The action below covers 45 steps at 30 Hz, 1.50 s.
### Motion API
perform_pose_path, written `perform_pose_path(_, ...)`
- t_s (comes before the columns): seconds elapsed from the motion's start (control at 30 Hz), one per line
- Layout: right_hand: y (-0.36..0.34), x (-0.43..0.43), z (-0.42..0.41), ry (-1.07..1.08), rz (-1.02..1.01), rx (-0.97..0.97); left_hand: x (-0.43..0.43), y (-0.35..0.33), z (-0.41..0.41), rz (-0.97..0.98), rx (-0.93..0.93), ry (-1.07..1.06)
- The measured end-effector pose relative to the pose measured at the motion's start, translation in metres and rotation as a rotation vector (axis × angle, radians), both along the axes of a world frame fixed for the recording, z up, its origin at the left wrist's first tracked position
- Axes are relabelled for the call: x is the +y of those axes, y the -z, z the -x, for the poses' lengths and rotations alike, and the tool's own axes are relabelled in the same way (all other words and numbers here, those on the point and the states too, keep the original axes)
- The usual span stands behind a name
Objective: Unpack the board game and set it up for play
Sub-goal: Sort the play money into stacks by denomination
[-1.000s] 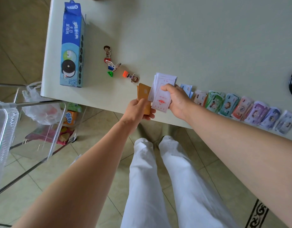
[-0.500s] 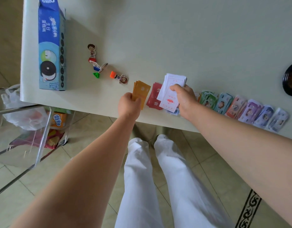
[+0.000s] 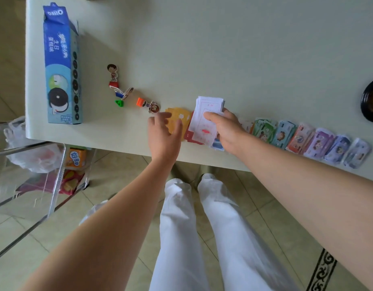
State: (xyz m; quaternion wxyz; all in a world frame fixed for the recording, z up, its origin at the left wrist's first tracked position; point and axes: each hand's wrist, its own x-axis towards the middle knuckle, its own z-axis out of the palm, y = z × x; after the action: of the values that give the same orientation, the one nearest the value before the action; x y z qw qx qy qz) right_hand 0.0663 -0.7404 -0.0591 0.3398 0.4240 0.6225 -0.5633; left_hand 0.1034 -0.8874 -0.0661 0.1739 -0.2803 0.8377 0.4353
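White cards [image 3: 209, 107] with red print sit in the right hand [image 3: 227, 131], thumb on top and fingers curled beneath, low over the near edge of the table [image 3: 223, 49]. Under them lies a red pile [image 3: 188, 136], and beside it orange cards [image 3: 180, 116]. The left hand [image 3: 163, 135] hangs loose and spread over the orange ones, holding nothing and hiding their near edge. Rightward runs a row of money bundles [image 3: 303, 139], then a dark bowl [image 3: 372, 99]. Leftward are little game figures [image 3: 149, 106] and a blue cookie box [image 3: 60, 66].
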Motion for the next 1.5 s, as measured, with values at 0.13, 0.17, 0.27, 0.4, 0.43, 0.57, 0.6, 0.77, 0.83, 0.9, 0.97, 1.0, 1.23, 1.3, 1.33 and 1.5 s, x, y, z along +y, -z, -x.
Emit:
perform_pose_path(0.13, -0.004, -0.014, 0.0, -0.029, 0.098, 0.015, 0.012, -0.015, 0.003, -0.542, -0.23, 0.021)
perform_pose_path(0.17, -0.006, -0.016, 0.0, -0.073, 0.104, 0.023, 0.013, -0.018, 0.003, -0.555, -0.262, 0.018)
perform_pose_path(0.27, -0.01, -0.019, -0.001, -0.17, 0.065, 0.07, 0.009, -0.023, 0.003, -0.522, -0.265, 0.03)
perform_pose_path(0.4, -0.02, -0.024, 0.0, -0.138, 0.01, 0.156, -0.004, -0.03, -0.007, -0.536, -0.289, 0.136)
perform_pose_path(0.43, -0.022, -0.027, 0.0, -0.163, -0.008, 0.161, -0.006, -0.032, -0.01, -0.533, -0.282, 0.159)
perform_pose_path(0.57, -0.02, -0.042, -0.006, -0.276, -0.051, 0.152, -0.006, -0.036, -0.02, -0.588, -0.27, 0.052)
perform_pose_path(0.6, -0.02, -0.046, -0.007, -0.264, -0.065, 0.146, -0.007, -0.036, -0.021, -0.613, -0.294, -0.01)
perform_pose_path(0.77, -0.023, -0.062, -0.015, -0.268, -0.055, 0.1, -0.015, -0.037, -0.024, -0.695, -0.408, -0.065)
perform_pose_path(0.83, -0.024, -0.065, -0.017, -0.345, -0.047, 0.08, -0.022, -0.038, -0.025, -0.655, -0.41, -0.023)
perform_pose_path(0.9, -0.023, -0.068, -0.016, -0.424, -0.085, 0.074, -0.03, -0.037, -0.027, -0.625, -0.4, -0.017)
perform_pose_path(0.97, -0.02, -0.073, -0.014, -0.478, -0.152, 0.073, -0.036, -0.038, -0.028, -0.644, -0.406, -0.026)
perform_pose_path(1.0, -0.018, -0.077, -0.014, -0.492, -0.173, 0.076, -0.039, -0.038, -0.028, -0.647, -0.412, -0.029)
perform_pose_path(1.23, -0.009, -0.098, -0.011, -0.551, -0.109, 0.152, -0.065, -0.026, -0.024, -0.349, -0.364, -0.018)
perform_pose_path(1.3, -0.008, -0.104, -0.006, -0.563, -0.095, 0.204, -0.078, -0.018, -0.023, -0.249, -0.36, -0.052)
perform_pose_path(1.33, -0.006, -0.107, -0.002, -0.582, -0.13, 0.247, -0.085, -0.012, -0.022, -0.208, -0.355, -0.072)
perform_pose_path(1.5, 0.01, -0.116, 0.023, -0.726, -0.427, 0.433, -0.103, 0.007, -0.009, -0.029, -0.321, -0.079)
